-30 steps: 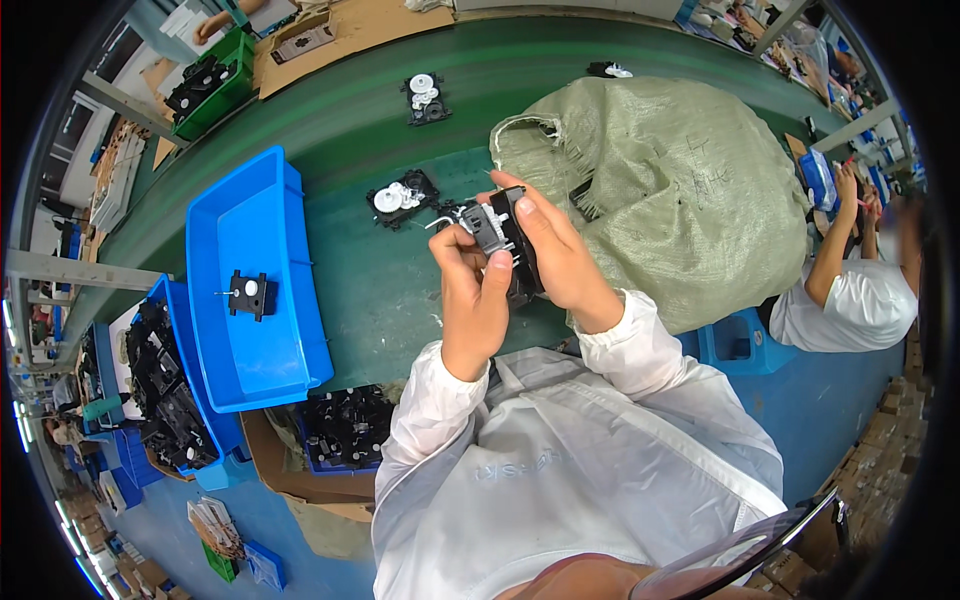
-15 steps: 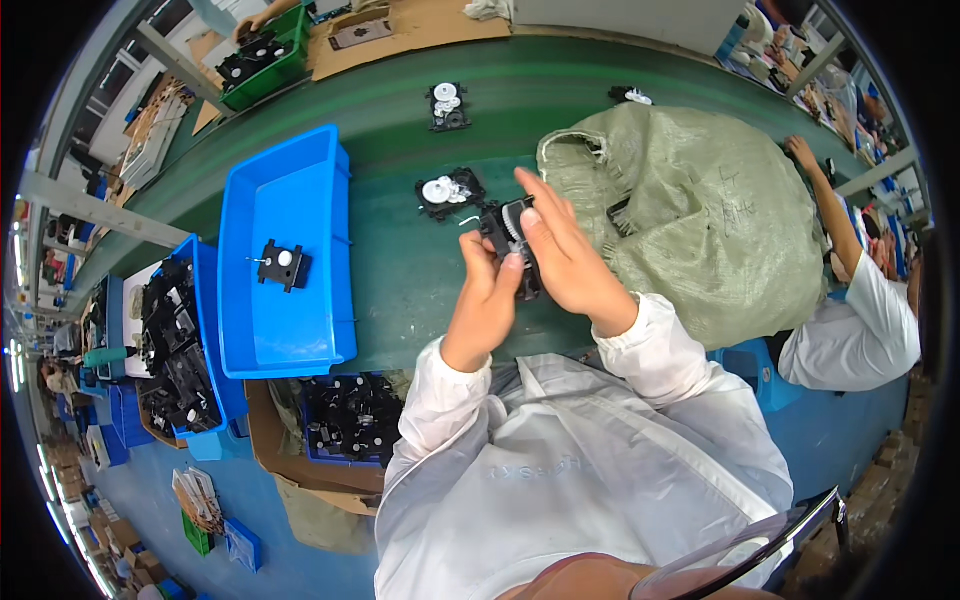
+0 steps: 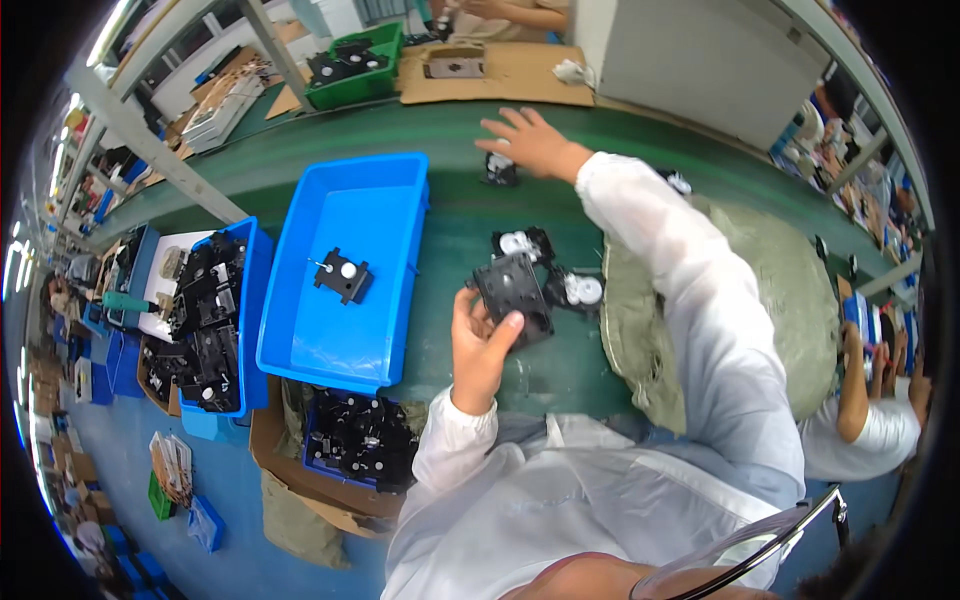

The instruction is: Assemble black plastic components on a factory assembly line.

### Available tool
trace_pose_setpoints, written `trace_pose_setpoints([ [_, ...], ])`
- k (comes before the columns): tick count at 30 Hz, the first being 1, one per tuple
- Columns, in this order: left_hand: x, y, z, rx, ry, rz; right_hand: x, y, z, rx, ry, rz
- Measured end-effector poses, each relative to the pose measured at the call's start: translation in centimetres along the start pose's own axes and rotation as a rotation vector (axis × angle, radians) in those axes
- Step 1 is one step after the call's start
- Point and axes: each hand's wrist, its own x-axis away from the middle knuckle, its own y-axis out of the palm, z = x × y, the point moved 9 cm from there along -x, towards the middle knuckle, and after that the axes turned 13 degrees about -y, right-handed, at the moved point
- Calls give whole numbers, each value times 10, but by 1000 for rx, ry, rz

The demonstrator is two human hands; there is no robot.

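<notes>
My left hand [image 3: 478,352] grips a black plastic housing [image 3: 514,296], its flat plate side facing up, above the green work surface. Farther ahead, my right hand [image 3: 535,145] is stretched out with its fingers spread, over a black gear assembly [image 3: 500,172] with white gears. That hand partly covers this assembly, and whether they touch I cannot tell. Just beyond the held housing lies another black assembly with white gears [image 3: 520,243]. A similar gear assembly [image 3: 582,290] lies to its right.
On the left stands a blue tray [image 3: 408,300] with one black assembly [image 3: 345,275] inside. Beside it a blue bin [image 3: 258,290] is heaped with black parts. A large green woven sack [image 3: 790,310] fills the right side. A co-worker's arm [image 3: 853,390] shows beyond it.
My right hand has left the housing and reached forward, opening its fingers. The left hand alone now holds a housing. A gear assembly now shows right of the nearer one. The view has shifted.
</notes>
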Motion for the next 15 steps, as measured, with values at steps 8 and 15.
trace_pose_setpoints([
  [8,5,-24,14,-154,18,108,-82,97,0,92,-311,-85],
  [15,27,-44,39,-464,218,298,-60,-6,-45,-236,-297,-49],
])
